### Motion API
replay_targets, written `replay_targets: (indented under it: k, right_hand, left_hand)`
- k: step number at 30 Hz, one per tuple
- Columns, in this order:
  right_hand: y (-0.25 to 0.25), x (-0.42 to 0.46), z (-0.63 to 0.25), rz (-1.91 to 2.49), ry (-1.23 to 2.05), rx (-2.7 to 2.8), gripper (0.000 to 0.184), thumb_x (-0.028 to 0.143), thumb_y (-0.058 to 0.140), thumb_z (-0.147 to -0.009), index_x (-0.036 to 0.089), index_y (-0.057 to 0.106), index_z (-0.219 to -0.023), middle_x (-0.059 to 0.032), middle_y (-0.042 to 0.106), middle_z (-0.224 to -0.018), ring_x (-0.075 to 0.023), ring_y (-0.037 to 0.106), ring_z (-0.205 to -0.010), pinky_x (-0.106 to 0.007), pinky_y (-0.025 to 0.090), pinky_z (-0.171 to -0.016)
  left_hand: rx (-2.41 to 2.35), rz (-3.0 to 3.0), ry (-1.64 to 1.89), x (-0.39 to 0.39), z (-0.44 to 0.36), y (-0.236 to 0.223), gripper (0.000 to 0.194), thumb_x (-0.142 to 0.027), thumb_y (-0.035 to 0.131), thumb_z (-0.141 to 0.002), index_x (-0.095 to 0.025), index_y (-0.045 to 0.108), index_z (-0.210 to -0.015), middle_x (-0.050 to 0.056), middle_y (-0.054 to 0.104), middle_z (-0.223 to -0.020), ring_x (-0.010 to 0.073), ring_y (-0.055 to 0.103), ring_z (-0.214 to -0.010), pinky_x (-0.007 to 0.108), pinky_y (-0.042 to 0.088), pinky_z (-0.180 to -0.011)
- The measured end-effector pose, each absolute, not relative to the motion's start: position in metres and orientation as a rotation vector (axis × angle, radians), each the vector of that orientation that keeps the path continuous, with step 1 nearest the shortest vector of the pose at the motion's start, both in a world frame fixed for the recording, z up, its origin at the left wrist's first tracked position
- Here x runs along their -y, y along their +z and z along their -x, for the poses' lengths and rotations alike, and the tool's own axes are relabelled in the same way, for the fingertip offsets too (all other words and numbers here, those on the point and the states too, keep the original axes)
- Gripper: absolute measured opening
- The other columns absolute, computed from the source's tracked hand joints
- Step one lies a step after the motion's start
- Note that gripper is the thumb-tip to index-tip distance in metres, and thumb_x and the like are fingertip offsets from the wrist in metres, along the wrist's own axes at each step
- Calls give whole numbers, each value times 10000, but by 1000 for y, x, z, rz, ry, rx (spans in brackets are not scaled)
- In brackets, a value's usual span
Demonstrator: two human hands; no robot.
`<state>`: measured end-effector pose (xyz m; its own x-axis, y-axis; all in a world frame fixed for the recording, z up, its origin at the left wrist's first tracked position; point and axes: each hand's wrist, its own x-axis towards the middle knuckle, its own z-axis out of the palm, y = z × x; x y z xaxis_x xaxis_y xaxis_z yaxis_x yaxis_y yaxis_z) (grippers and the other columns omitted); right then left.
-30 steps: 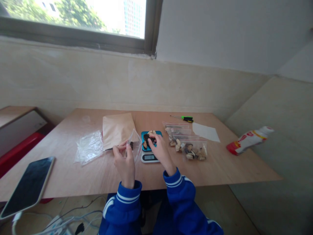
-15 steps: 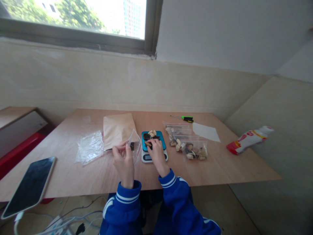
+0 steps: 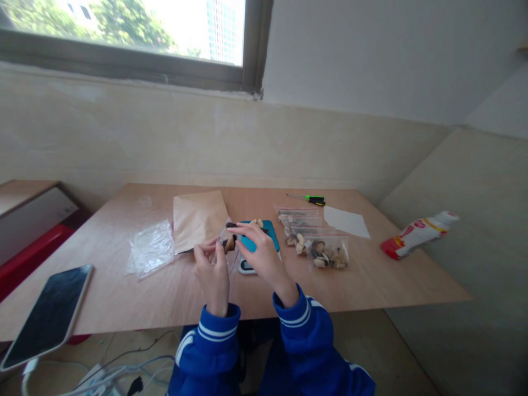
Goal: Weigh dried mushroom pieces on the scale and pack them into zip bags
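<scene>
My left hand pinches a small clear zip bag in front of the brown paper envelope. Brownish and dark dried mushroom pieces show in the bag. At the bag's mouth, my right hand has its fingertips on a dark dried mushroom piece; part of the grip is hidden. Below and behind this hand stands a kitchen scale with a blue top. A few pale dried mushroom pieces lie on it, partly covered by my fingers.
Right of the scale lie filled zip bags, a white paper and a green-black screwdriver. A bottle stands at far right. Leftward are a brown envelope, clear plastic bags and a tablet with a cable.
My right hand has gone from the scale leftward and up to the bag's mouth, carrying a mushroom piece. Fewer pieces show on the scale. My left hand keeps the bag, now tilted.
</scene>
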<state>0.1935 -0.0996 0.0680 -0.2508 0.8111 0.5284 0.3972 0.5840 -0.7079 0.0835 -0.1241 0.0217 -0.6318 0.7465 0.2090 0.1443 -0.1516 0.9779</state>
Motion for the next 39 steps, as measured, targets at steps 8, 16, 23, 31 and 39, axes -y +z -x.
replay_targets:
  k: [8, 16, 23, 31, 39]
  right_hand:
    - [21, 68, -206, 1371, 287, 1643, 287, 251, 472, -886, 110, 608, -1095, -177, 631, -1114, -260, 565, -1100, -426, 428, -986]
    - [-23, 29, -181, 1879, 140, 1532, 823, 399, 675, -762, -44, 315, -1354, -387, 396, -1348, -430, 399, -1278, -542, 364, -991]
    - [-29, 30, -191, 1775, 118, 1529, 782, 238, 662, -750, -35, 271, -1371, -363, 441, -1322, -393, 449, -1251, -506, 383, -997]
    - [-36, 44, -208, 1666, 148, 1489, 585, 82, 511, -763, 25, 335, -1318, -249, 580, -1164, -324, 560, -1141, -449, 459, -932]
    - [-14, 54, -212, 1595, 244, 1400, 435, 91, 544, -720, 117, 447, -1144, -180, 621, -1040, -300, 601, -1033, -457, 473, -897]
  left_hand:
    - [-1669, -982, 1872, 125, -82, 25, 197, -331, 584, -808, -210, 440, -748, 131, 689, -1042, 234, 669, -989, 375, 536, -831]
    - [-1661, -1001, 1861, 126, -83, 24, 212, -339, 592, -804, -212, 436, -737, 125, 686, -1044, 229, 667, -992, 386, 532, -855]
    - [-1682, -992, 1883, 126, -76, 24, 212, -335, 601, -795, -209, 445, -726, 116, 698, -1018, 229, 675, -977, 374, 540, -825]
    - [-1678, -995, 1851, 128, -80, 23, 215, -337, 608, -791, -213, 446, -724, 110, 704, -1024, 227, 680, -956, 369, 542, -816]
    - [-1703, -1002, 1850, 128, -76, 22, 212, -345, 606, -798, -214, 451, -737, 108, 701, -1026, 226, 675, -959, 349, 542, -782]
